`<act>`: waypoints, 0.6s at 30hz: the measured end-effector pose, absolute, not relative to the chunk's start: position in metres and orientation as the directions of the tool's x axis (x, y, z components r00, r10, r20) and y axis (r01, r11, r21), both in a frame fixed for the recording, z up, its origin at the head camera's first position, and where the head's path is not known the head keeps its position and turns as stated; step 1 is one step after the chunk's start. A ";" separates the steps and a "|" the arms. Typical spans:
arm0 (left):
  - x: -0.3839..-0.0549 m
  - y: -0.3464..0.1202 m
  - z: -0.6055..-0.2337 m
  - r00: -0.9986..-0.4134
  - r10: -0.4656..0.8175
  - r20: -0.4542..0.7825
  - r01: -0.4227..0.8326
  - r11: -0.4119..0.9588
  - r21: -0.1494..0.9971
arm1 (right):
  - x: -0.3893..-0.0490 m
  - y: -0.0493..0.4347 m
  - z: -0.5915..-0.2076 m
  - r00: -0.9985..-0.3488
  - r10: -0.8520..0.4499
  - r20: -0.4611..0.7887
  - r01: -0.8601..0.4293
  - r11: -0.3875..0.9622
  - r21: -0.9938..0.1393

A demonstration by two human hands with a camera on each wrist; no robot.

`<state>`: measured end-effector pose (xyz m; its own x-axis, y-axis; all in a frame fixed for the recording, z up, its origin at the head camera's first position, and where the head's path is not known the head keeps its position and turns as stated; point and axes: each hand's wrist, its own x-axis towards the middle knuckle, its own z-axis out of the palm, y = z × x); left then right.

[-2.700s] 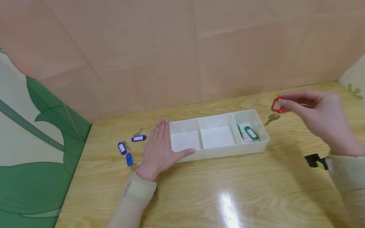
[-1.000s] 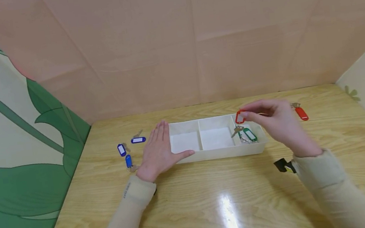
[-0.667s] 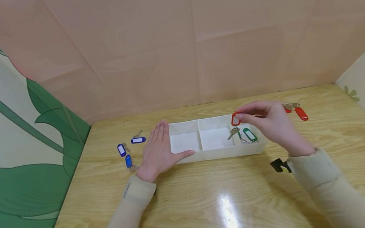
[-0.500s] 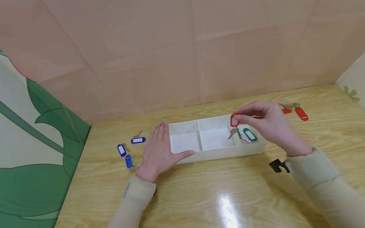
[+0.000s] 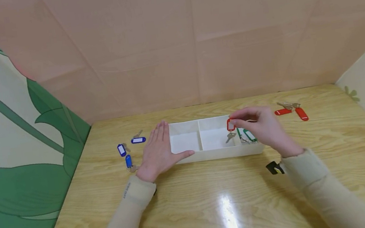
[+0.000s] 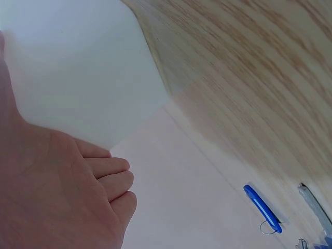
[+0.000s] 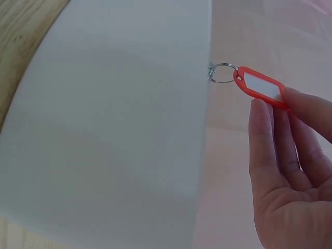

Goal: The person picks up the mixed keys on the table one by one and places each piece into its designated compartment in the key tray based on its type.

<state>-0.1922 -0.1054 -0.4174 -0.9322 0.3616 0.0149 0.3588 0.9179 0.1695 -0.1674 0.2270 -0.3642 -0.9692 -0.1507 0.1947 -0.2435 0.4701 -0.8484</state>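
Observation:
My right hand pinches a red key tag between thumb and fingers. From the tag's ring a key dangles over the middle compartment of a white three-part tray. In the right wrist view the tray wall hides the key. My left hand lies with straight fingers along the tray's left end, its thumb over the front rim. Green key tags with keys lie in the right compartment, partly behind my right hand.
Left of the tray on the wooden table lie three blue key tags with keys. Two red key tags with keys lie at the back right. A pink backdrop rises behind the table.
My right hand has carried the red key tag leftward from beyond the tray's right end to above the middle compartment, lowering it slightly of late. My left hand has stayed at the tray.

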 end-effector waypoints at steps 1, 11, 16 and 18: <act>-0.192 -0.105 -0.417 -0.932 0.362 0.014 0.358 0.918 0.169 | -0.168 0.227 -0.366 -0.970 -0.151 0.191 -0.240 0.472 -0.848; -0.193 -0.106 -0.419 -0.934 0.357 0.013 0.354 0.921 0.162 | -0.179 0.225 -0.383 -0.963 -0.169 0.208 -0.263 0.450 -0.853; -0.194 -0.105 -0.421 -0.934 0.355 0.023 0.354 0.922 0.157 | -0.182 0.224 -0.387 -0.964 -0.176 0.199 -0.258 0.444 -0.858; -0.194 -0.105 -0.421 -0.934 0.357 0.029 0.357 0.920 0.160 | -0.182 0.223 -0.388 -0.964 -0.178 0.197 -0.257 0.441 -0.860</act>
<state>-0.1943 -0.1052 -0.4208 -0.9336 0.3570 0.0291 0.3569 0.9203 0.1601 -0.1822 0.2233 -0.3878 -0.9643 -0.1777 0.1965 -0.2565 0.4406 -0.8603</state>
